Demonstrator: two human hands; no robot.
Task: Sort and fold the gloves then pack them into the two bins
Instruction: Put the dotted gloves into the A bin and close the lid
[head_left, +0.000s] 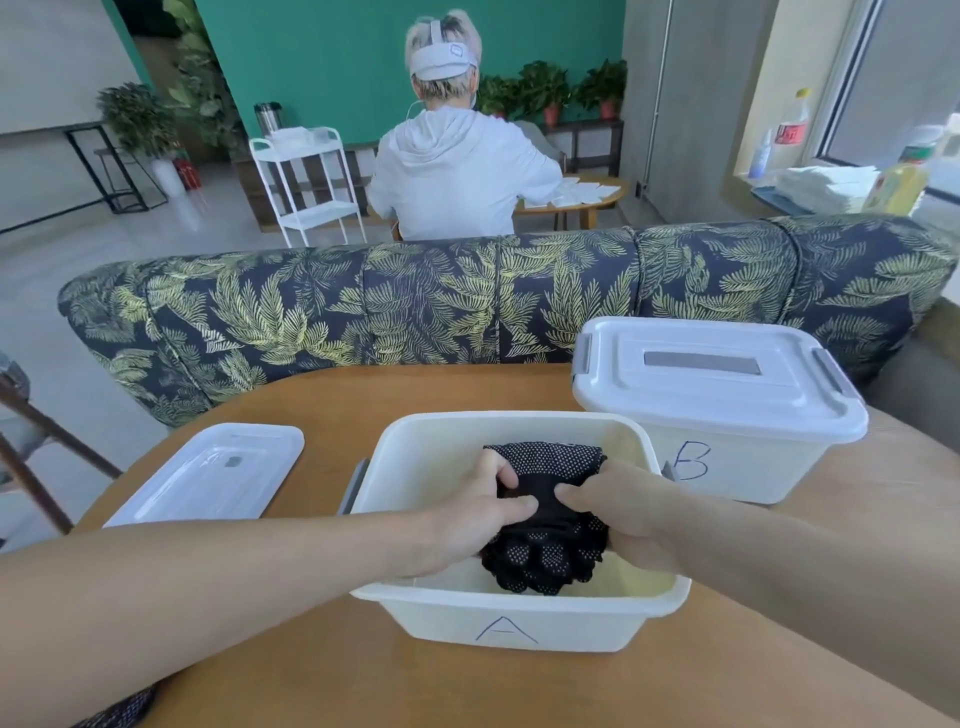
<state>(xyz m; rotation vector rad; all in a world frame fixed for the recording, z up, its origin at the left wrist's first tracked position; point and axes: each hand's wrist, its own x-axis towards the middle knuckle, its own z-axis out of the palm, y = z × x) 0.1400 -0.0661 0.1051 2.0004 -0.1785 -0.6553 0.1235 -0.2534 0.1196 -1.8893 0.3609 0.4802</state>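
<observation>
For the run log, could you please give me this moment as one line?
left hand: grips black gloves | right hand: grips them | bin A: open | bin B: lidded

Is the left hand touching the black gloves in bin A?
Touching. The head view shows the left hand gripping the black gloves inside bin A.

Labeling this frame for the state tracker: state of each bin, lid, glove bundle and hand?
bin A: open, lid off, black gloves inside
bin B: closed, lid on
loose lid: flat on the table, left of bin A
black dotted gloves: bunched, inside bin A, held by both hands
left hand: fingers curled on the gloves
right hand: fingers curled on the gloves
</observation>
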